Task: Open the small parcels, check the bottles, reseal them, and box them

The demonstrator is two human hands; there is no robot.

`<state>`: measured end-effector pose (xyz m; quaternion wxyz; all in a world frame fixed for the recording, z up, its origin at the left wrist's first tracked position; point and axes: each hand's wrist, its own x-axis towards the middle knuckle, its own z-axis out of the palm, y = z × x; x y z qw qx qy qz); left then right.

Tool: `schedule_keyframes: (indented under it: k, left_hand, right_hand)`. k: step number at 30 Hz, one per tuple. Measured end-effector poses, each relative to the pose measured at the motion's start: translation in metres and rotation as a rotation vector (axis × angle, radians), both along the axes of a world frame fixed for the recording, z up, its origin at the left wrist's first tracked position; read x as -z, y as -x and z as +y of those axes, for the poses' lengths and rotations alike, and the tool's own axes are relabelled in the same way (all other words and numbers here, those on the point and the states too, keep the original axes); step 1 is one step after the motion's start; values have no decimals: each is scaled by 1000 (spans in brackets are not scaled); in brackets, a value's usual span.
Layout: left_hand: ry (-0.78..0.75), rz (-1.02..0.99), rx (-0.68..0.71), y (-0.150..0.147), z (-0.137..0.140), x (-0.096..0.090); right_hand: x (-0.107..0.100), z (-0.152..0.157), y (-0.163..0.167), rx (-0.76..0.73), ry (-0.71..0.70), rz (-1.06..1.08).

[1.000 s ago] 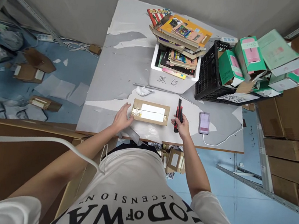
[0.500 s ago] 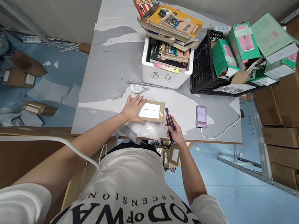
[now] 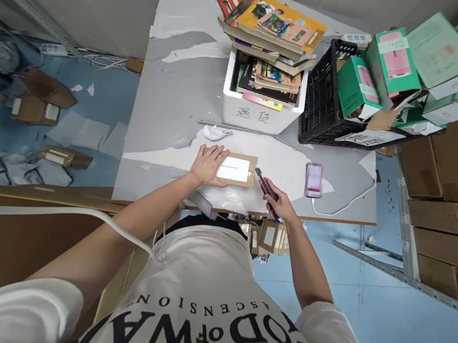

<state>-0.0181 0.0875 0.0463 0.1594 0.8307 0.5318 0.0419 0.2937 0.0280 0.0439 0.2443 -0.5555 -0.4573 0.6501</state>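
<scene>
A small flat cardboard box (image 3: 250,179) with a white label and clear tape at its right end lies on the table. Across its left end spans my left hand (image 3: 208,164), fingers at the far edge and thumb at the near edge, holding it. My right hand (image 3: 282,201) is closed around a black and red utility knife (image 3: 269,191). Its tip points up and left, close beside the box's right end and apart from it. How far the blade is out I cannot tell. Crumpled white paper (image 3: 216,133) lies just beyond my left hand.
A white bin (image 3: 257,117) piled with books (image 3: 279,25) stands at the back. Beside it is a black crate (image 3: 319,104) full of green boxes (image 3: 358,87). A phone (image 3: 313,180) on a white cable lies to the right. Large cartons (image 3: 446,168) are stacked further right.
My right hand and the knife have drawn slightly right, away from the box's end. The view has shifted a little. My left hand is still on the box.
</scene>
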Motion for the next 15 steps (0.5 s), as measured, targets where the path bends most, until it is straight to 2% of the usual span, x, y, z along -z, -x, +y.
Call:
schedule_keyframes:
  k: [6, 11, 15]
  left_hand:
    - [33, -21, -14, 0, 2, 3]
    - [45, -19, -10, 1, 3, 2]
    - [49, -22, 5, 1, 4, 2]
  right_hand:
    - [-13, -4, -15, -157, 59, -4]
    - [-17, -12, -20, -168, 160, 39]
    - [-20, -14, -22, -158, 158, 40]
